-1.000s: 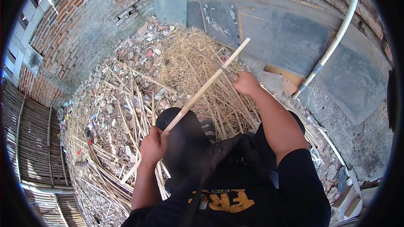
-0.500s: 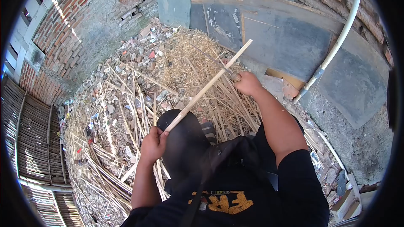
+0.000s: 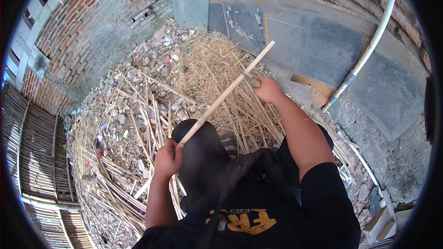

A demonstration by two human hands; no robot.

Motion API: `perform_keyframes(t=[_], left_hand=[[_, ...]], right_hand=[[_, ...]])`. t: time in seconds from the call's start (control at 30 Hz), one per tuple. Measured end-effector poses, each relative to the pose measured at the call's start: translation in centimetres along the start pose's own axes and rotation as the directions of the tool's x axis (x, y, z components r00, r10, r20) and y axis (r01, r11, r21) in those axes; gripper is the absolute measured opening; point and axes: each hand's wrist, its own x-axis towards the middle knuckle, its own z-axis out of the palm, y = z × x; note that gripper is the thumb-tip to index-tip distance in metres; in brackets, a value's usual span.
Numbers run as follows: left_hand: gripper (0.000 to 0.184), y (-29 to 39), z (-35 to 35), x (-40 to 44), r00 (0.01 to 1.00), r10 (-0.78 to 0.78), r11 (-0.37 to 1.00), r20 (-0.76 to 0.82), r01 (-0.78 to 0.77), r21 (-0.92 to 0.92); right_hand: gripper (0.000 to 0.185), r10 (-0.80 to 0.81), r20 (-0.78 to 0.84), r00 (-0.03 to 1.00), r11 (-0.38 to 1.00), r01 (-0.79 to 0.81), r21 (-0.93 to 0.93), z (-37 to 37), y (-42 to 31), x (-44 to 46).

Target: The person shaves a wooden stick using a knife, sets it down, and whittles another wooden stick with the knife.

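Note:
A pale bamboo strip slants from above my left knee up toward the grey panels. Its lower end is pinched in my left hand, between thumb and fingers. My right hand is wrapped round the handle of a knife. The thin dark blade points up and left, crossing the strip near its upper part. Whether the edge bites into the strip, I cannot tell. Part of the handle is hidden in my fist.
Straw-like shavings and loose bamboo strips cover the rubble around my feet. Grey panels lean on the brick wall, with a white pipe in front. A bamboo slat screen stands at left.
My right hand and the knife have shifted slightly left and up. The strip's upper end has moved a little left, while my left hand has stayed nearly in place.

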Motion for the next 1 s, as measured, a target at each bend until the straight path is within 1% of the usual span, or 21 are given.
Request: perform_keyframes(t=[0.03, 0.13, 0.17, 0.23, 0.33, 0.43, 0.53, 0.63, 0.73, 0.83, 0.9, 0.93, 1.0], left_hand=[[0.029, -0.1, -0.2, 0.1, 1.0, 0.009, 1.0, 0.02, -0.009, 0.004], [0.029, 0.0, -0.7, 0.6, 0.998, 0.008, 1.0, 0.062, -0.007, -0.027], [0.029, 0.3, -0.6, 0.7, 0.997, 0.009, 0.999, 0.077, -0.006, -0.043], [0.029, 0.5, -0.4, 0.9, 0.997, 0.009, 0.999, 0.079, -0.005, -0.052], [0.03, 0.7, -0.2, 0.9, 0.998, -0.004, 0.999, 0.069, 0.007, -0.052], [0.029, 0.0, -0.1, 1.0, 0.998, 0.036, 0.997, 0.055, -0.032, -0.074], [0.029, 0.3, 0.2, 0.4, 1.0, 0.005, 0.997, 0.014, -0.004, -0.072], [0.031, 0.3, -0.3, 0.7, 0.997, -0.026, 0.999, 0.068, 0.028, -0.028], [0.034, -0.2, -0.5, 0.7, 0.996, -0.03, 0.998, 0.08, 0.034, -0.046], [0.033, 0.4, -0.2, 0.8, 0.996, -0.047, 0.999, 0.08, 0.049, -0.022], [0.033, 0.9, 0.1, 0.8, 0.997, -0.048, 0.999, 0.06, 0.047, 0.02], [0.033, 0.7, 0.2, 0.9, 0.998, -0.032, 0.999, 0.057, 0.031, 0.01], [0.032, 0.1, 0.3, 0.9, 0.999, -0.006, 1.0, 0.053, 0.006, -0.004]], right_hand=[[0.028, 0.013, -0.098, 0.995, 1.0, -0.013, 0.001, 0.0, 0.3, 0.3], [0.029, -0.031, -0.087, 0.996, 0.998, 0.026, -0.057, -0.6, 0.1, -1.0], [0.029, -0.027, -0.023, 0.999, 0.997, 0.025, -0.07, -1.1, -0.5, -1.8], [0.03, -0.016, 0.106, 0.994, 0.995, 0.026, -0.094, -2.2, -4.0, -3.9], [0.025, -0.184, 0.225, 0.957, 0.95, 0.232, -0.208, -1.8, -6.5, -5.8], [0.022, -0.282, 0.249, 0.927, 0.894, 0.348, -0.284, -1.9, -7.7, -6.1], [0.022, -0.115, 0.228, 0.967, 0.991, 0.129, -0.048, -0.7, -4.3, -2.6], [0.022, -0.107, 0.174, 0.979, 0.977, 0.136, -0.166, -0.6, -4.3, -2.8], [0.022, -0.122, 0.142, 0.982, 0.985, 0.138, -0.106, 0.3, -4.3, -3.6], [0.023, -0.163, 0.137, 0.977, 0.969, 0.185, -0.164, -0.3, -5.3, -4.5], [0.022, -0.199, 0.191, 0.961, 0.938, 0.243, -0.246, -1.3, -7.3, -5.9], [0.022, -0.215, 0.218, 0.952, 0.919, 0.273, -0.285, -1.6, -7.8, -6.3], [0.022, -0.196, 0.214, 0.957, 0.936, 0.248, -0.251, -2.2, -7.3, -5.2]])
